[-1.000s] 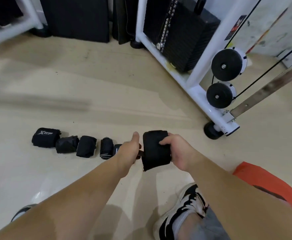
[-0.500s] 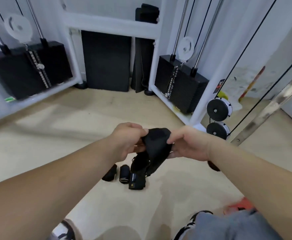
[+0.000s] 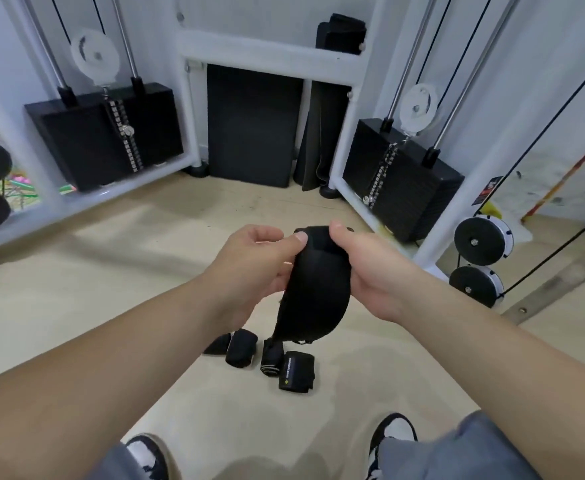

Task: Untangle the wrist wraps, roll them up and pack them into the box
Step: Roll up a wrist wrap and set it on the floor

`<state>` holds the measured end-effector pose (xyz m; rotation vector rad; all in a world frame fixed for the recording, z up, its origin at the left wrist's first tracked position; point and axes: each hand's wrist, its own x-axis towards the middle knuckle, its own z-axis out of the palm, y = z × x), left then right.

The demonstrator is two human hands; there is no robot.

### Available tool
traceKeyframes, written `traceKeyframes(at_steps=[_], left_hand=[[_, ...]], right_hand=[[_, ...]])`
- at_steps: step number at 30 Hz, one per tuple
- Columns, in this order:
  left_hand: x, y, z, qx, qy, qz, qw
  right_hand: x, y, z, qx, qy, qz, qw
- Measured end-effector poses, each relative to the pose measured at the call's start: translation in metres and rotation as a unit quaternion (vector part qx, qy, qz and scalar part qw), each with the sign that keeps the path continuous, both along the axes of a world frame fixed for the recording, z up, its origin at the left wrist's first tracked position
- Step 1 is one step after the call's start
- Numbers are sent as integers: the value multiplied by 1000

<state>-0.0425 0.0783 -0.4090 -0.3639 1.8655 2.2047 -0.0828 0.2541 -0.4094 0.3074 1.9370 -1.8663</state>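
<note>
Both hands hold one black wrist wrap (image 3: 313,292) up in front of the person, above the floor (image 3: 111,289); the left hand (image 3: 249,268) pinches its upper end with the thumb on top and the fingers curled beneath, and the right hand (image 3: 370,271) clamps the same end from the other side, thumb over the top and fingers hidden behind the cloth; the rest of the band hangs loose and slightly bowed, its lower end dangling in line with the rolled wraps (image 3: 240,349), though whether it touches them cannot be told. Four such rolls lie in a short row on the floor, beyond the shoes (image 3: 393,431) and below the hands; the box is not in view. The step in hand looks like the start of a roll at the top end, and the risks follow from that; if the first turns are loose or skewed, the roll will likely cone out and spring open once set down; the free tail could swing and twist, or any closure patch it carries could catch on the band and stick in the wrong place; lowered carelessly, the tail may snag or knock the rolls below and undo one; a grip resting mostly on the thumbs could slip and drop the whole wrap; a fat, uneven roll may not sit well in the box later.
</note>
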Motion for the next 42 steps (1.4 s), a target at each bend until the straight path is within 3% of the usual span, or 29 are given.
traceKeyframes(at_steps=[4, 6, 8, 11, 17, 23, 26, 32, 42], left_hand=[[4, 8, -11, -65, -12, -189, 980], [3, 9, -20, -98, 2, -229, 968], [-4, 10, -26, -111, 10, -217, 970], [-15, 8, -26, -70, 21, -166, 983], [-32, -3, -16, 88, -19, -27, 996], [-38, -15, -13, 75, -43, 87, 992], [-36, -18, -14, 34, -43, 93, 994], [-27, -10, -16, -63, 7, 52, 997], [-33, 4, -23, -135, 87, 67, 985]], right_hand=[[-12, 0, 1, -31, -23, -64, 997], [-17, 2, 3, -58, -25, -82, 995], [-20, 6, 5, -97, -21, -57, 993], [-19, 7, 9, -126, -19, 56, 990], [-12, 11, -5, 1, -41, 217, 975], [-2, 17, -10, 34, -61, 318, 945], [0, 16, -13, 49, -18, 306, 951], [-4, 5, -8, 19, 53, 186, 981], [2, -10, -5, 0, 45, 173, 984]])
